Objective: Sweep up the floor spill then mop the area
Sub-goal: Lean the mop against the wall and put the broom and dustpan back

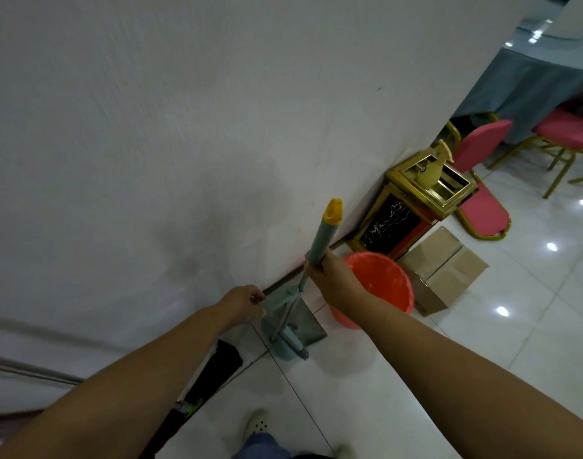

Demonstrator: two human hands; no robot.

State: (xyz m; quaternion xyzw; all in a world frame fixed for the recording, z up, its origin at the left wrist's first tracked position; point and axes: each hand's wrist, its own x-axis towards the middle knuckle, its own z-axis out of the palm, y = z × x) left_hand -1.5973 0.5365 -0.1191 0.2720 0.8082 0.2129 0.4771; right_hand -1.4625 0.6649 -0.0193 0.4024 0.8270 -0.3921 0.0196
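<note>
The right hand [330,279] grips the mop [320,241] just below its yellow cap; the left hand [242,304] curls round its teal lever [277,299]. The mop head [288,344] rests on the tiles [482,342] beneath both hands, close to the wall [151,127]. Squeezing that lever here (not over the orange bucket [383,283] just right of the right hand) would likely dribble water onto the glossy floor, a slip hazard. A black broom [217,369] lies under the left forearm; pink chairs [482,150] stand beyond the bucket
</note>
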